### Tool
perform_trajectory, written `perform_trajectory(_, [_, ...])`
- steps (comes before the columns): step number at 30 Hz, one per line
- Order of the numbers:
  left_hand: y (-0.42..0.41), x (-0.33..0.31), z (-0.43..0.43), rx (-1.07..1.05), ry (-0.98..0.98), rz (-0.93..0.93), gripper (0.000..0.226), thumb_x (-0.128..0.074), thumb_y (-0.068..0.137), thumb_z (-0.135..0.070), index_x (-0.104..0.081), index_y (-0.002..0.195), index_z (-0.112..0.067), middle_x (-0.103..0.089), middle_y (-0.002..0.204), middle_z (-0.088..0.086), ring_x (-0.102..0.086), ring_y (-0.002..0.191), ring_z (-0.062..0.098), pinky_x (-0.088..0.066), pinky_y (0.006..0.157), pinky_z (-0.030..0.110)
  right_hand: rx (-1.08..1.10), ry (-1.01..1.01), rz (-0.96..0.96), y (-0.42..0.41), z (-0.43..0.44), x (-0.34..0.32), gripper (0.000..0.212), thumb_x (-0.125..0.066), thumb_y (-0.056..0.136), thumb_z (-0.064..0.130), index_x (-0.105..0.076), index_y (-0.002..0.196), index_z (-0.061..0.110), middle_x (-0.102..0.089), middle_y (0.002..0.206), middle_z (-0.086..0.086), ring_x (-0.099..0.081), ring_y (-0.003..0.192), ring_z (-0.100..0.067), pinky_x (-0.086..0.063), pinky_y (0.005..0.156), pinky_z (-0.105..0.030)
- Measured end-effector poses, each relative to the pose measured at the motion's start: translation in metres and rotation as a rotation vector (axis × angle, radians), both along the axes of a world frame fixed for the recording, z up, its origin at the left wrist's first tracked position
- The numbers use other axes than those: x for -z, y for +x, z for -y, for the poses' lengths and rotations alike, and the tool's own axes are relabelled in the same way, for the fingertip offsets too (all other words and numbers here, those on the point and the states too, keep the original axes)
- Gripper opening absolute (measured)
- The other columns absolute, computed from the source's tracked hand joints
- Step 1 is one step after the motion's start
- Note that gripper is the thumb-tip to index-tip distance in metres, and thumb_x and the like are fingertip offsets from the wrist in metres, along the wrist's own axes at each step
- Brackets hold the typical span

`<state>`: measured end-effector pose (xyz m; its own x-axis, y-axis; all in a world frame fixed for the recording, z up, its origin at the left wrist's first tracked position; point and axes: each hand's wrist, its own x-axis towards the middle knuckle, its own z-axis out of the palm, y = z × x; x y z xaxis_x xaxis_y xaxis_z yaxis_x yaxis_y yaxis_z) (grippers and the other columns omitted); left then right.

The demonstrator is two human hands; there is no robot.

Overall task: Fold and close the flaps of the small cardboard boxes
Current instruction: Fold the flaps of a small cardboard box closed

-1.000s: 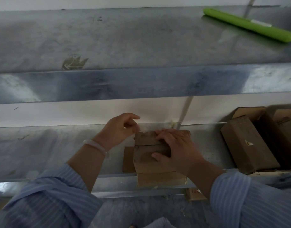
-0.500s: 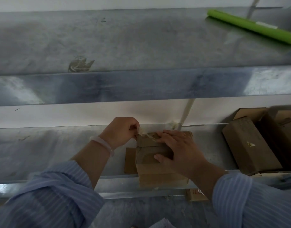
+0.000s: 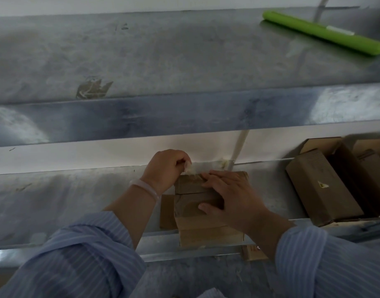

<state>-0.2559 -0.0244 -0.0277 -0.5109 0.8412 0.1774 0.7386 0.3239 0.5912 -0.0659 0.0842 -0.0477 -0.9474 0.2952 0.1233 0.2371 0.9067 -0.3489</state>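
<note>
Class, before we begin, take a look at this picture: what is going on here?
A person is closing a small box on a metal shelf. The right hand lies flat on top, pressing the flaps down. The left hand is curled at the box's far edge, pinching a pale strip that looks like clear tape, though it is blurry. More boxes sit to the right, and a green roll lies on the upper shelf.

The left hand [image 3: 165, 168], fingers curled, pinches a pale translucent strip [image 3: 190, 167] just beside the right hand [image 3: 230, 194], pressed flat, fingers spread, on a small brown cardboard box [image 3: 189, 186].
</note>
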Motion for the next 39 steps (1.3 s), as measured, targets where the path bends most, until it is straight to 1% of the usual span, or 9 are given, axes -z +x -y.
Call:
perform_trajectory(6, [0.008, -0.010, -0.009, -0.108, 0.126, 0.264, 0.020, -0.062, 0.085, -0.002, -0.072, 0.085, -0.019, -0.067, 0.085, -0.013, -0.062, 0.077, -0.004, -0.048, 0.072, 0.008, 0.027, -0.032, 0.009, 0.000, 0.001, -0.006, 0.064, -0.054, 0.077, 0.069, -0.052, 0.131, 0.034, -0.046, 0.144, 0.015, -0.034, 0.137, -0.009, -0.010, 0.109, -0.020])
perform_trajectory(8, [0.015, -0.019, -0.016, -0.081, 0.163, 0.379, 0.017, -0.064, 0.085, -0.002, -0.071, 0.085, -0.018, -0.069, 0.085, -0.009, -0.065, 0.076, 0.000, -0.051, 0.069, 0.011, 0.047, -0.059, 0.027, 0.002, 0.002, -0.009, 0.064, -0.059, 0.078, 0.065, -0.050, 0.132, 0.033, -0.043, 0.145, 0.013, -0.032, 0.137, -0.011, -0.009, 0.107, -0.018])
perform_trajectory(11, [0.025, -0.032, -0.019, -0.055, 0.155, 0.525, 0.010, -0.068, 0.084, -0.006, -0.072, 0.088, -0.014, -0.071, 0.086, -0.004, -0.068, 0.078, 0.008, -0.058, 0.072, 0.023, 0.063, -0.121, 0.023, 0.001, 0.000, -0.013, 0.049, -0.055, 0.082, 0.060, -0.053, 0.123, 0.033, -0.051, 0.137, 0.012, -0.041, 0.129, -0.011, -0.023, 0.105, -0.022])
perform_trajectory(16, [0.040, -0.024, 0.008, -0.219, 0.187, 0.619, 0.015, -0.071, 0.082, -0.012, -0.075, 0.087, -0.026, -0.073, 0.087, -0.010, -0.067, 0.081, 0.004, -0.054, 0.073, 0.017, 0.135, -0.306, -0.120, 0.000, -0.005, -0.017, 0.033, -0.040, 0.098, 0.046, -0.066, 0.113, 0.032, -0.067, 0.112, 0.012, -0.055, 0.104, -0.006, -0.038, 0.094, -0.023])
perform_trajectory(22, [0.071, -0.009, 0.014, -0.256, 0.232, 0.547, 0.020, -0.073, 0.079, -0.016, -0.064, 0.088, -0.031, -0.072, 0.080, -0.007, -0.067, 0.073, 0.005, -0.055, 0.067, 0.022, 0.163, -0.382, -0.090, -0.005, -0.004, -0.025, 0.025, -0.056, 0.091, 0.047, -0.073, 0.098, 0.031, -0.067, 0.094, 0.014, -0.057, 0.087, -0.003, -0.040, 0.074, -0.017])
perform_trajectory(26, [0.070, -0.005, 0.010, -0.250, 0.128, 0.389, 0.011, -0.076, 0.076, -0.028, -0.066, 0.079, -0.030, -0.067, 0.074, -0.011, -0.061, 0.069, -0.003, -0.045, 0.058, 0.008, 0.149, -0.410, -0.055, -0.008, -0.005, -0.026, 0.015, -0.066, 0.084, 0.046, -0.066, 0.079, 0.032, -0.062, 0.078, 0.013, -0.056, 0.075, -0.002, -0.045, 0.067, -0.022])
perform_trajectory(29, [0.063, -0.006, 0.012, -0.137, 0.060, 0.356, 0.012, -0.076, 0.077, -0.032, -0.071, 0.088, -0.031, -0.069, 0.081, -0.015, -0.062, 0.076, -0.007, -0.044, 0.065, 0.004, 0.137, -0.401, -0.023, -0.008, -0.006, -0.026, 0.014, -0.068, 0.084, 0.042, -0.062, 0.080, 0.031, -0.063, 0.080, 0.008, -0.058, 0.077, -0.009, -0.048, 0.070, -0.027])
perform_trajectory(34, [0.056, -0.012, 0.009, 0.057, -0.064, 0.318, 0.025, -0.069, 0.084, -0.031, -0.070, 0.109, -0.028, -0.068, 0.097, -0.016, -0.060, 0.088, -0.007, -0.041, 0.076, 0.004, 0.114, -0.422, -0.026, -0.004, -0.007, -0.025, 0.013, -0.068, 0.087, 0.031, -0.056, 0.082, 0.029, -0.058, 0.076, 0.014, -0.052, 0.070, 0.001, -0.034, 0.059, -0.015])
perform_trajectory(39, [0.050, -0.013, 0.013, 0.145, -0.127, 0.311, 0.039, -0.059, 0.089, -0.004, -0.063, 0.117, -0.030, -0.059, 0.102, -0.013, -0.058, 0.099, 0.002, -0.045, 0.089, 0.015, 0.235, -0.485, -0.092, 0.001, -0.014, -0.026, 0.010, -0.063, 0.090, 0.030, -0.059, 0.088, 0.021, -0.061, 0.079, 0.009, -0.056, 0.074, -0.002, -0.040, 0.060, -0.012])
